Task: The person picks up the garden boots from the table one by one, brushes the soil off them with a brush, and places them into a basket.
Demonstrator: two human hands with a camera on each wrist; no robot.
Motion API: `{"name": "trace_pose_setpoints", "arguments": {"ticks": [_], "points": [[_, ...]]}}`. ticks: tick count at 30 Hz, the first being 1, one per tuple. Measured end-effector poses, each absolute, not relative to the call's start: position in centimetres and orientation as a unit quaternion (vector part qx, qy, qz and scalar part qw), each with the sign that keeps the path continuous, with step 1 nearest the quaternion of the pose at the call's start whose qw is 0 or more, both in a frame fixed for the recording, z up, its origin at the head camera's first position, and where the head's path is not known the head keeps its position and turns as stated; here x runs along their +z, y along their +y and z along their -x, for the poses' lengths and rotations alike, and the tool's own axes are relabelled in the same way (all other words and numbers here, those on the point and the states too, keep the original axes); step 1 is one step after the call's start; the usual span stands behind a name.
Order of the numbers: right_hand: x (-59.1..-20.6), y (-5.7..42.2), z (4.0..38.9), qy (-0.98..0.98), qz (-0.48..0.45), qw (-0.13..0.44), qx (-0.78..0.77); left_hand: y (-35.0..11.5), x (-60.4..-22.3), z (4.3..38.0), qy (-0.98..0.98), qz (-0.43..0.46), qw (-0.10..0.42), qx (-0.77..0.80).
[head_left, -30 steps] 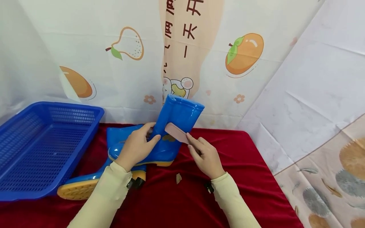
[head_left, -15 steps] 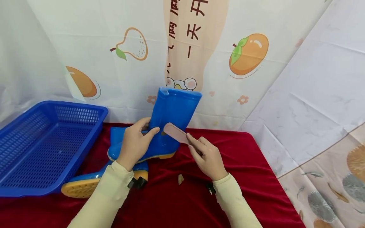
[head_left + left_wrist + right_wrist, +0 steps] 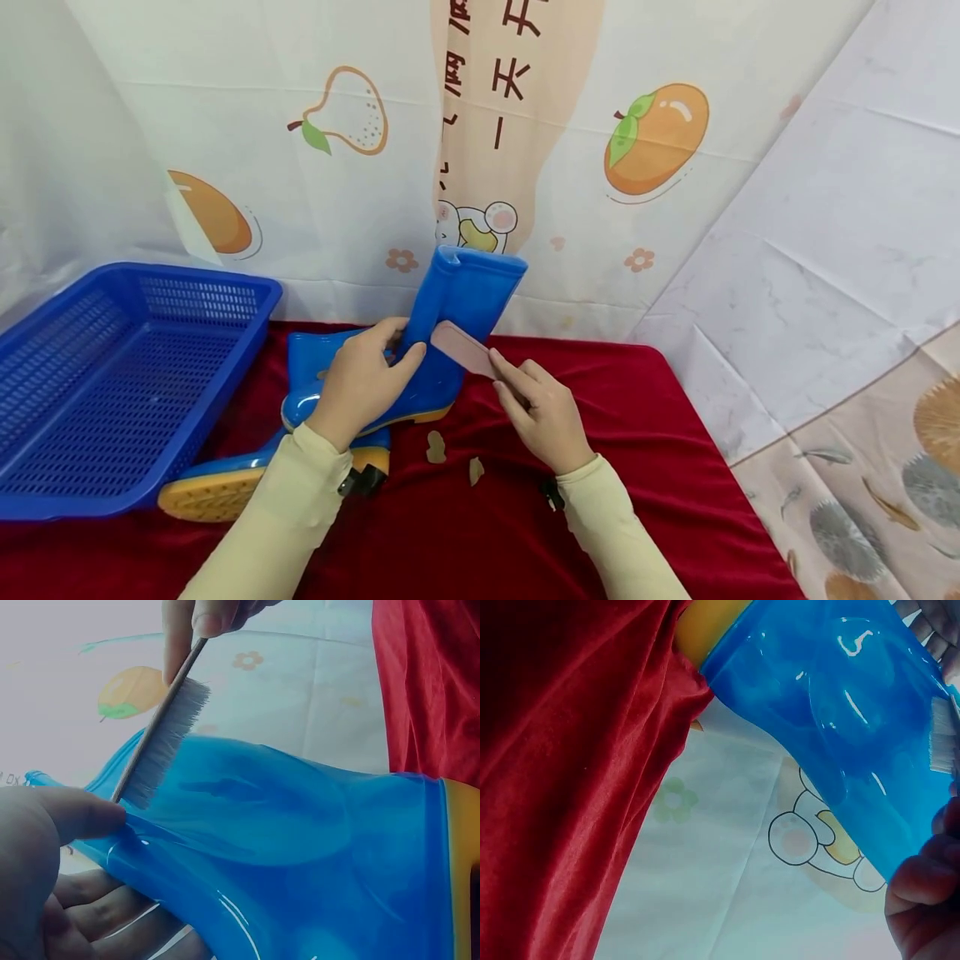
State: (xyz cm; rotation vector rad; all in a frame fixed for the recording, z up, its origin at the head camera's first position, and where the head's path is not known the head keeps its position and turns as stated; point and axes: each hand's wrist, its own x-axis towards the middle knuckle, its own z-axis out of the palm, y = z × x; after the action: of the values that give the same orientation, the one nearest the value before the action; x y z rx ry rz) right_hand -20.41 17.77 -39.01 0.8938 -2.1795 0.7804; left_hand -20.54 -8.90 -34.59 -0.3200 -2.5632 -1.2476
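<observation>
1. Your boot (image 3: 480,292) is in front of you, over the red cloth (image 3: 615,400) and to the right of the basket (image 3: 198,304). Whether its sole rests on the boots lying beneath, you cannot tell.
2. Your left hand (image 3: 360,387) is clamped on the boot where shaft meets ankle, thumb on the near face, fingers behind.
3. Your right hand (image 3: 543,417) pinches the brush (image 3: 462,348) by its near end; the bristles (image 3: 169,746) face the shaft, apparently touching it.
4. Expect the boot to be light for its bulk, with a soft shaft: the wall folds and dents near your left thumb. The yellow sole should be stiffer. The glossy skin may slip, more so if wet, but little about it looks fragile.
5. For a firm hold, take the ankle, or brace the shaft from behind so it won't cave in under the bristles. Treat the brush as light and rigid; hold it by the end.
6. The boot's shaft leans up and slightly right, mouth toward the backdrop; its toe (image 3: 300,407) appears to point left, heel right.
7. The brush's long axis slants from your right fingers up and left across the shaft.
</observation>
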Motion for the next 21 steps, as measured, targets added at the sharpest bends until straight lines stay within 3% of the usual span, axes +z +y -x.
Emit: {"name": "trace_pose_setpoints", "arguments": {"ticks": [5, 14, 21], "points": [[-39.09, 17.9, 20.27, -0.85, -0.333, 0.301, 0.275, -8.74, -34.5, 20.51, -0.886, 0.113, 0.135, -0.429], [-39.33, 18.23, 20.1, -0.915, -0.271, 0.191, 0.229, -8.91, -34.46, 20.61, -0.895, 0.087, 0.122, -0.42], [-39.01, 18.25, 20.13, -0.877, -0.326, 0.254, 0.245, -8.84, -34.61, 20.62, -0.891, 0.097, 0.129, -0.425]]}}
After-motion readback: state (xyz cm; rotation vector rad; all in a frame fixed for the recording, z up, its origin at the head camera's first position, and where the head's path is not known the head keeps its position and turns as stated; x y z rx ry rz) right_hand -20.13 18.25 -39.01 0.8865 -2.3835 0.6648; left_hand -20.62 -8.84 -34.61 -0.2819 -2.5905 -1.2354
